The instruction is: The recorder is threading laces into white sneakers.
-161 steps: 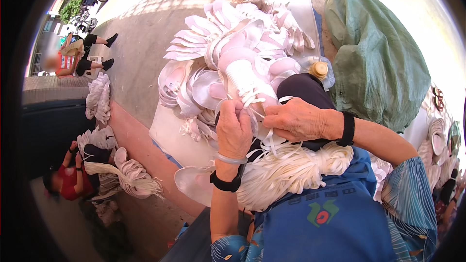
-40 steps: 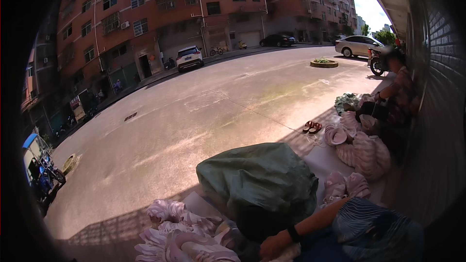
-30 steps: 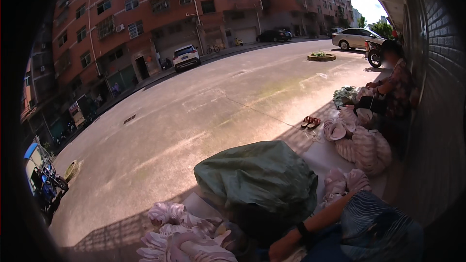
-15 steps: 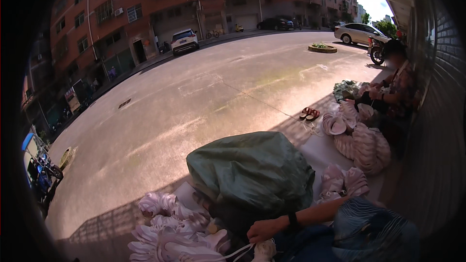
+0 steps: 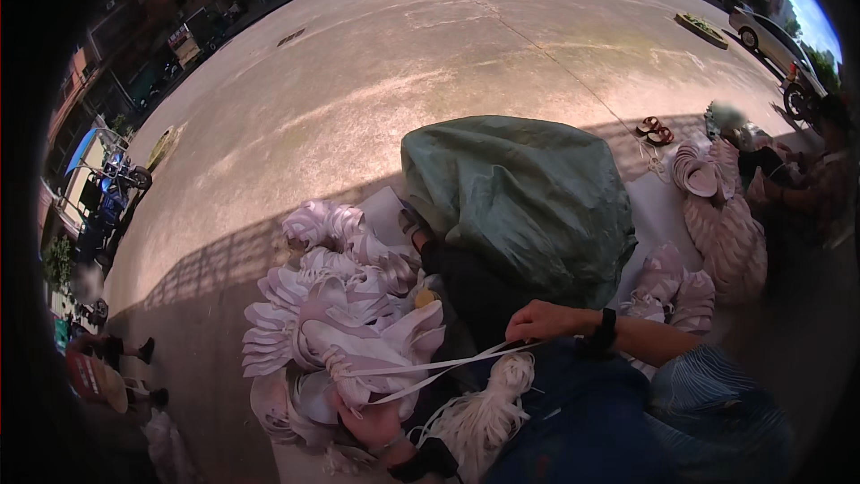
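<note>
Landmark: the green sack [image 5: 524, 202] stands just beyond your hands; every place below is told from it.
Left hand: your left hand [image 5: 372, 421] lies below and left of the sack, at the near edge of the pile of white shoe uppers [image 5: 345, 323]; it is clenched on the lower end of the white straps [image 5: 448, 365].
Right hand: your right hand [image 5: 546, 321] sits just under the sack's near side, pinched shut on the upper end of the same straps; a black wristband [image 5: 606, 332] circles that wrist.
Straps: stretched taut between both hands; their long axis runs from lower left up to the right, across the front of the pile.
Bundle of loose straps: a white bundle [image 5: 488, 412] hangs just below the taut line, nearer your right hand than your left.
Edges: the pile crowds the left end; the sack blocks the far side; your blue lap [image 5: 582, 430] closes the near right.
Open room: bare pavement [image 5: 376, 81] spreads beyond and left of the sack; a second heap of uppers [image 5: 726, 224] and another person [image 5: 815, 184] sit to its right.
</note>
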### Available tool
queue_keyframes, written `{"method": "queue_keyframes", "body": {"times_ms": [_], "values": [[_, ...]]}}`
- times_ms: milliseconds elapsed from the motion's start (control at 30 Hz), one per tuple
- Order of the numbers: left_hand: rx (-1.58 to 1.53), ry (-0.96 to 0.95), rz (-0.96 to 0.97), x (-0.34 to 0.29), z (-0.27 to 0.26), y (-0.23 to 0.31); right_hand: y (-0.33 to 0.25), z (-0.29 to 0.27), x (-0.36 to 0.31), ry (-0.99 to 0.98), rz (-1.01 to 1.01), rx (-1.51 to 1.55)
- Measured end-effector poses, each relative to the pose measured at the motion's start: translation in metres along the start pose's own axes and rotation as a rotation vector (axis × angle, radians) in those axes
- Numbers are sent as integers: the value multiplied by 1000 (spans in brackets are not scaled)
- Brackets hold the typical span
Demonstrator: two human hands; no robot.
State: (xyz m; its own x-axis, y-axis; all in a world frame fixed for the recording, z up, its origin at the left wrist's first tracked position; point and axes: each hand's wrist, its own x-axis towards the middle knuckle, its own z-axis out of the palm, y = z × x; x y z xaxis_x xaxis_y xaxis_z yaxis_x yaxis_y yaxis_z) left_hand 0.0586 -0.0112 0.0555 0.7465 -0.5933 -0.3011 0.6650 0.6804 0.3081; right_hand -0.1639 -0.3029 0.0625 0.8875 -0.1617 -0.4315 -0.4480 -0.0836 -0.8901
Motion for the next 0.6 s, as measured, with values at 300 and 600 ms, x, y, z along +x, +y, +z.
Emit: {"method": "queue_keyframes", "body": {"times_ms": [300,600], "values": [[16,174,90,-11,-15,13,-9,13,16,-23,162,185],[102,106,225,-38,-17,6,-66,-12,86,268,-495,-488]]}}
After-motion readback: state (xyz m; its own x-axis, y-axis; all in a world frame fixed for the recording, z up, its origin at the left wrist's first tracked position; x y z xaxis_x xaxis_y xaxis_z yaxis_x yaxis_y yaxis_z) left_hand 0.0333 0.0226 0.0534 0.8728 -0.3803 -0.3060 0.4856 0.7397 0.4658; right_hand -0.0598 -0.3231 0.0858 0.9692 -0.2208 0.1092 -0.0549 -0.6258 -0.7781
